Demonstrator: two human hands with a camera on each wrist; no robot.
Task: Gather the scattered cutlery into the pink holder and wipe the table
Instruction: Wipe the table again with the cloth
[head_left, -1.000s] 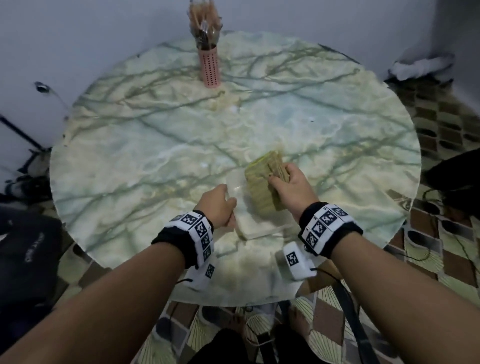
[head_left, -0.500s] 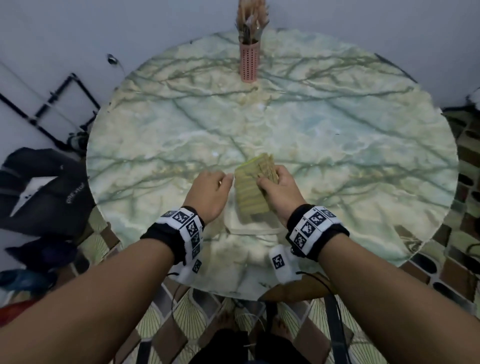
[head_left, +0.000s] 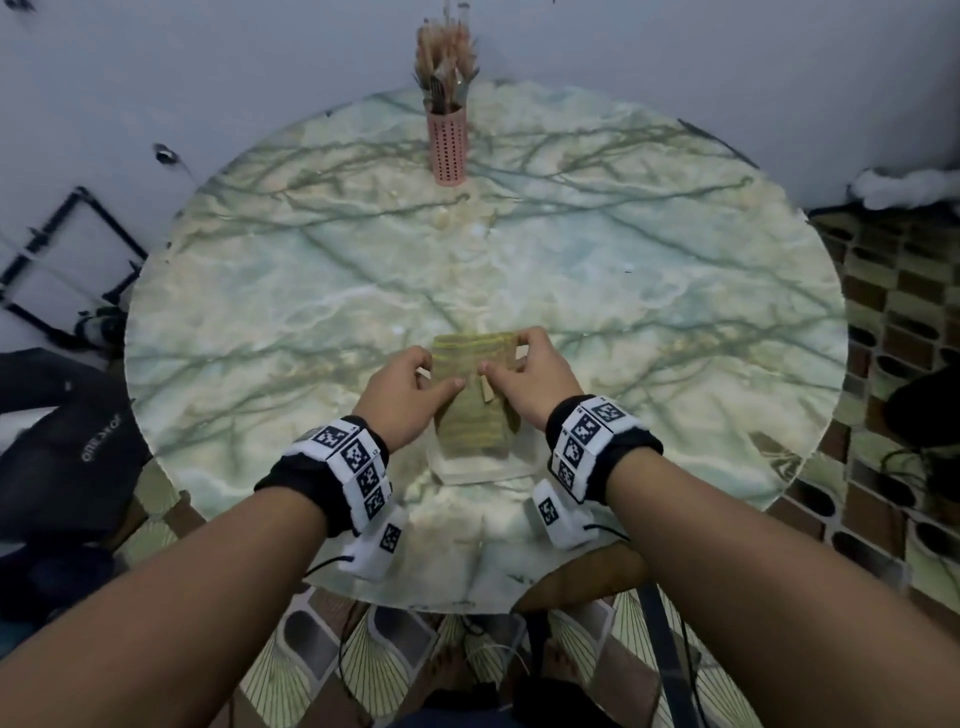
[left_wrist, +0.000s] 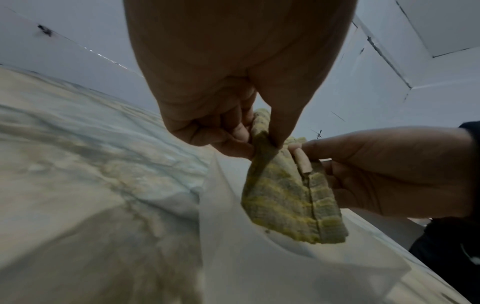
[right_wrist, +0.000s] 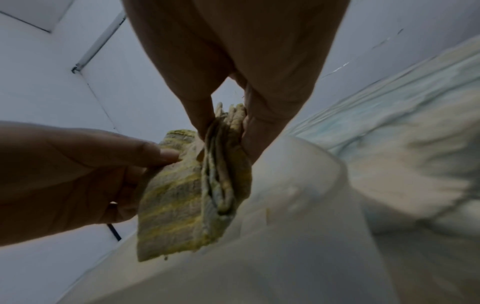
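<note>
A folded yellow-green striped cloth (head_left: 470, 415) hangs between both hands, just above a white tray (head_left: 483, 470) near the round marble table's (head_left: 311, 291) front edge. My left hand (head_left: 402, 395) pinches the cloth's (left_wrist: 285, 197) left top edge between thumb and fingers. My right hand (head_left: 530, 371) pinches its (right_wrist: 182, 209) right top edge. At the table's far side stands the pink holder (head_left: 447, 148), upright, with cutlery and sticks (head_left: 445, 67) poking out of its top.
A wall runs close behind the table. A black bag (head_left: 67, 447) lies on the floor at the left beside a black metal frame (head_left: 67, 260). White fabric (head_left: 904, 187) and dark items (head_left: 930, 410) lie on the patterned floor at the right.
The left hand has come off the tray's edge and taken hold of the cloth. Both hands have raised the cloth and turned it square-on. The head view has swung right and centred the table.
</note>
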